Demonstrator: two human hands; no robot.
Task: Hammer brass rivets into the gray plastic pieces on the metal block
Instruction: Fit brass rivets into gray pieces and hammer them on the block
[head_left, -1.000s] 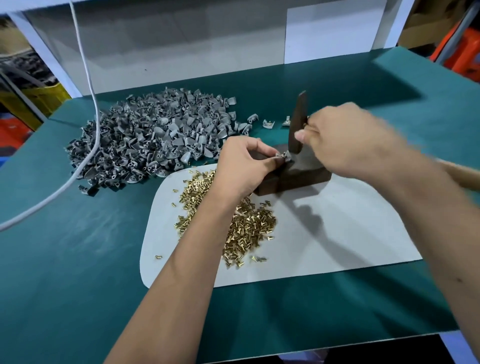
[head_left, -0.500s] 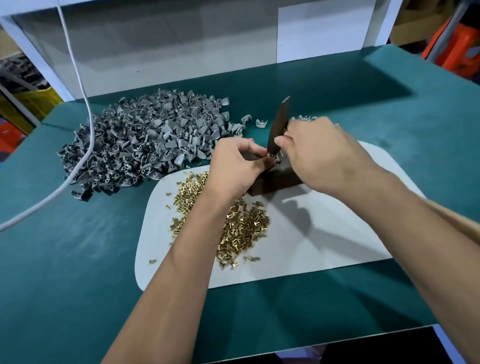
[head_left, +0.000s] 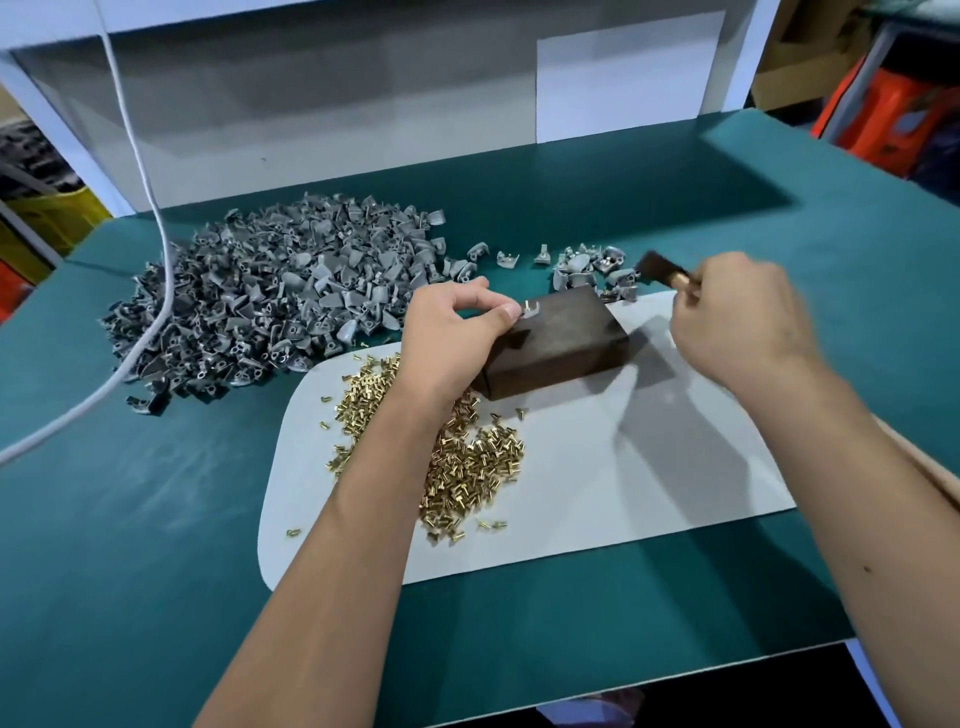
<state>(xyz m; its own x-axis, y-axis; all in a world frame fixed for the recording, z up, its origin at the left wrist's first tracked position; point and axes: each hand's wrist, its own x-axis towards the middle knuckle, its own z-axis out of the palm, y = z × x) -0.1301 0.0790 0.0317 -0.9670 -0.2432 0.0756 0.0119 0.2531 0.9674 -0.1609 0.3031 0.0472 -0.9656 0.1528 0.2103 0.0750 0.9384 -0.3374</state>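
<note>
A dark metal block (head_left: 561, 340) sits on a white mat (head_left: 649, 478). My left hand (head_left: 452, 332) pinches a gray plastic piece (head_left: 529, 310) with a brass rivet standing in it, held on the block's near-left top corner. My right hand (head_left: 737, 317) grips a hammer, whose dark head (head_left: 658, 267) is raised to the right of the block, off its top. Loose brass rivets (head_left: 467, 467) lie heaped on the mat below my left wrist. A large pile of gray plastic pieces (head_left: 280, 296) covers the table to the left.
A small cluster of gray pieces with rivets (head_left: 592, 270) lies behind the block. A white cable (head_left: 156, 218) hangs down across the big pile and runs off left. The green table (head_left: 156, 519) ends at a white back panel (head_left: 363, 104).
The hammer has swung away from over the block to the right, and my right hand moved with it. The block's top now shows. My left hand still holds the piece there.
</note>
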